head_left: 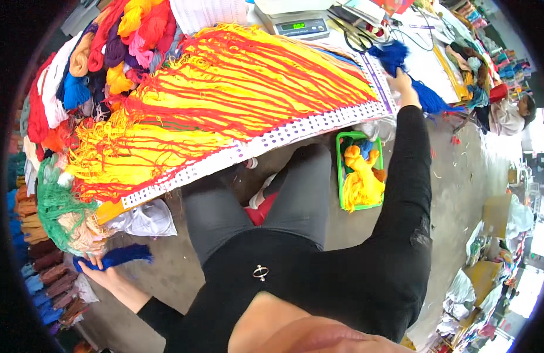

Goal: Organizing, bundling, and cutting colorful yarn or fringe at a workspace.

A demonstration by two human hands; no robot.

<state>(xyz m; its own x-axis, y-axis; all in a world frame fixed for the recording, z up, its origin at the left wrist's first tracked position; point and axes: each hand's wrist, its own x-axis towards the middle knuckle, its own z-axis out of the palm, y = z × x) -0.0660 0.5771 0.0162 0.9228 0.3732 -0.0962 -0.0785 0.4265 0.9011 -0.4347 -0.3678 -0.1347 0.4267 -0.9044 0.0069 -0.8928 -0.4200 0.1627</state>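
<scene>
Where the left hand [104, 276] hangs: low and out past the near left corner of the table [424, 66], over the floor [460, 176]; its fingers [94, 260] are partly curled about one end of a dark blue hank [129, 254], the rest trailing free to the right;
Right hand [404, 83]: at the table's right end; the fingers look closed round the middle of a blue yarn bundle [428, 99], one part bunched beyond them, a longer tail spread this side;
Table edge: slants across between the hands, lined by a white perforated strip [248, 148]; red and yellow strands [254, 76] cover most of the surface behind it;
Tight side: the left hand has green yarn [57, 200] just beyond it and stacked coloured hanks [48, 265] to its left;
Open side: floor lies bare to the right of the right sleeve; a green basket [341, 176] of yarn stands between that arm and the right thigh;
Far edge: cut off at the top, past the scale [298, 26]; scissors [359, 41] lie near the blue bundle, partly overlapped by clutter;
Hard to see: the right fingers, mostly hidden and blurred; the left palm, covered by yarn; distant piles, bent and dim at the dark rim.
</scene>
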